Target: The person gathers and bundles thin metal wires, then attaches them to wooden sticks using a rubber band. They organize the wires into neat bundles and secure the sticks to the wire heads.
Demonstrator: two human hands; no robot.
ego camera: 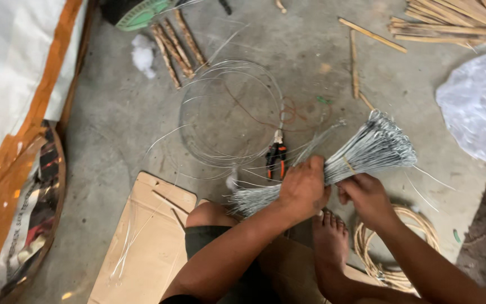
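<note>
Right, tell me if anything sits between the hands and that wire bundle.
Nothing visible does. The left hand is wrapped around the wire bundle near its middle, and the right hand touches it from below, beside the left.

The bundle of wires (367, 152) is shiny silver-grey, with a thin yellowish band around it. At nine o'clock from it, the pliers (277, 157) have black and orange handles. The big wire coil (229, 112) is pale silver. The floor (113, 112) is dull grey. The cardboard (147, 236) at seven o'clock is light brown. The cane ring (395, 264) is pale tan. The sticks (451, 19) at one o'clock are yellow-brown. The plastic bag (479, 107) is cloudy white. The shorts (209, 239) are dark.
</note>
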